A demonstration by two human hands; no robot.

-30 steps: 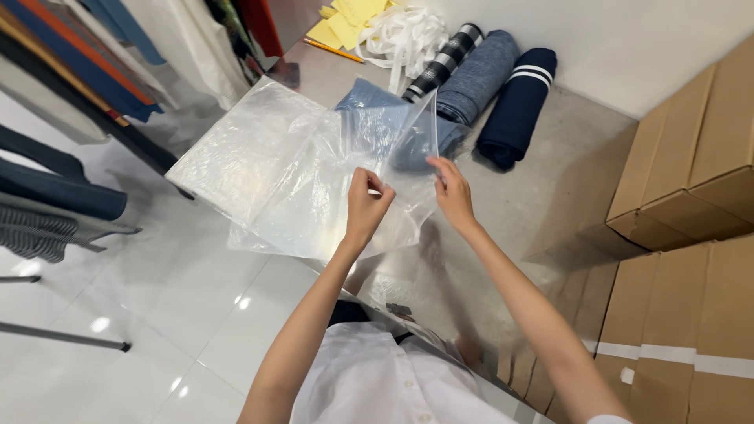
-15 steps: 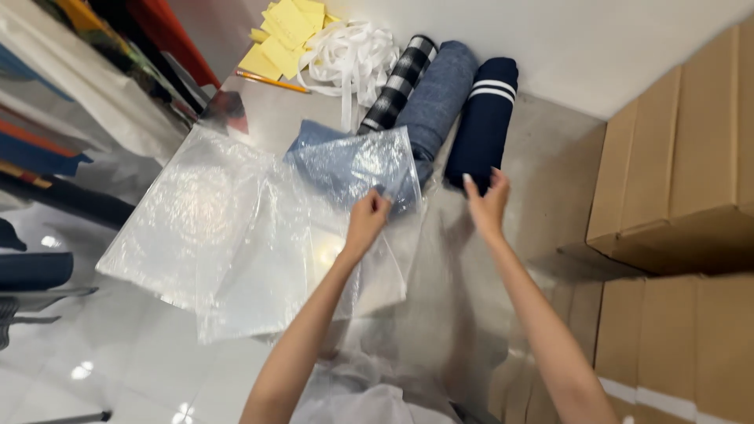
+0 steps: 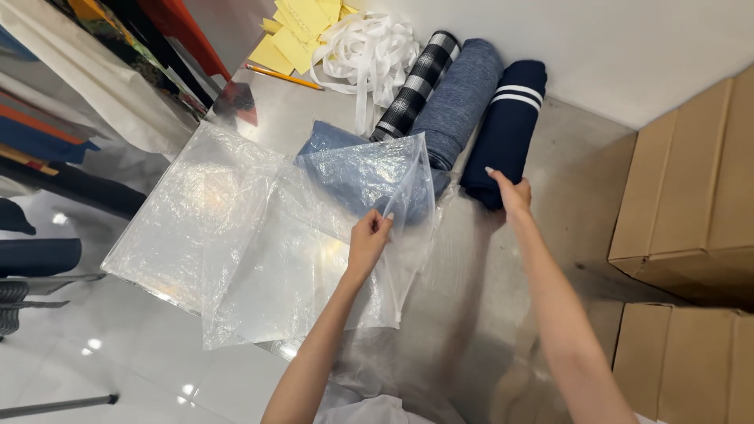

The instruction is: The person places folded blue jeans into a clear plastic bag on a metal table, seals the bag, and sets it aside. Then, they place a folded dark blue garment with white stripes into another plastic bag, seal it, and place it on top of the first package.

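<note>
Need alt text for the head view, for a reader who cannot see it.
Left hand pinches a clear plastic bag open on a steel table, while the right hand grips a rolled navy striped garment beside two other rolls.

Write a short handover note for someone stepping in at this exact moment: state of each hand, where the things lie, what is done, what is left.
Left hand: pinching the edge of a clear plastic bag, holding its mouth up off the steel table.
Right hand: on the near end of the navy rolled garment with white stripes.
Beside it lie a grey-blue roll and a black-and-white checked roll; a blue garment lies behind the bag.
Done: bag held open.
Left: navy roll not yet lifted or bagged.
</note>
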